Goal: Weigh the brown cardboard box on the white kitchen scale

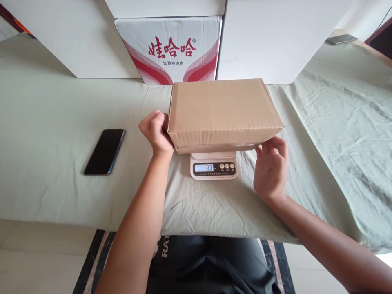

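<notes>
Cardboard box [225, 112] sits on the scale [213, 165] near the tabletop's front edge, reading 83, so probably light and stiff: left hand [156, 132] curled against its left end, right hand [271, 169] loosely open under the front-right corner.

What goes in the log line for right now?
brown cardboard box on white kitchen scale | left hand on box end | right hand at front corner

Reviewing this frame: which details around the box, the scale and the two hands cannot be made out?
- Scale platform, head view: covered by the cardboard box; only the display strip shows.
- Box contents: closed, unseen.
- Left hand fingertips: curled against the box's left end, out of sight.
- Right hand fingertips: tucked under the box's near right edge.
- Scale button labels: too small to read.
</notes>
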`<state>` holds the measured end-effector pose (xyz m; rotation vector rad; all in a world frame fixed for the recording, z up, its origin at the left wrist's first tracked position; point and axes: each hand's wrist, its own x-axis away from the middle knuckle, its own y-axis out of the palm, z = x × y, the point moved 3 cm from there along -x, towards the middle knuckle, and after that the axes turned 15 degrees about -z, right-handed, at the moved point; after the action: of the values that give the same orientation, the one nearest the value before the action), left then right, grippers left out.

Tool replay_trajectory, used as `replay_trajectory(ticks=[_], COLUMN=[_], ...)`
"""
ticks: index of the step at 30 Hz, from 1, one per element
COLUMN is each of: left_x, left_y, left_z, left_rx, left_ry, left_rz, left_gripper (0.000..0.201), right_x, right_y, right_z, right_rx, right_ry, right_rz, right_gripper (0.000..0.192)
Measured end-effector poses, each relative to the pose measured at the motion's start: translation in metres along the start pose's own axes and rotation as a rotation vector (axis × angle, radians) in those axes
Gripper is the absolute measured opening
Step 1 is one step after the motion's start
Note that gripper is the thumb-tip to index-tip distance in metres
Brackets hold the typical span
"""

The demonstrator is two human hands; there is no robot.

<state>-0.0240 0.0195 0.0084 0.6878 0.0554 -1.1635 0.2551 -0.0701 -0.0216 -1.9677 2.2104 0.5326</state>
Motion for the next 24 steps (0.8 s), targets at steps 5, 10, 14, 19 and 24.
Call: replay_trajectory(ticks=[5,10,14,19,24], left_x=[-0.017,-0.03,-0.032,-0.032,-0.033], left_y=[-0.016,-0.037,-0.04,-0.04,-0.041], left_z=[0.0,-0.022,-0.035,-0.039,-0.041], left_rx=[0.108,0.189,0.232,0.23,0.222], left_ry=[-0.082,-0.124,-0.152,-0.192,-0.206], left_rz=[0.134,0.199,0.178,0.166,0.163], left_gripper=[0.058,0.057,0.051,0.055,0.054], right_x=[-0.007,-0.017,-0.025,-0.03,-0.032], right_y=[-0.003,-0.011,-0.019,-0.027,-0.028], right_z=[-0.002,0.004,0.018,0.028,0.026], right_rx=[-0.024,-0.069,-0.134,-0.172,-0.189], right_ry=[-0.008,0.061,0.173,0.224,0.241], right_rz=[0.051,0.129,0.22,0.251,0.25], right_gripper=[0.022,0.017,0.019,0.022,0.023])
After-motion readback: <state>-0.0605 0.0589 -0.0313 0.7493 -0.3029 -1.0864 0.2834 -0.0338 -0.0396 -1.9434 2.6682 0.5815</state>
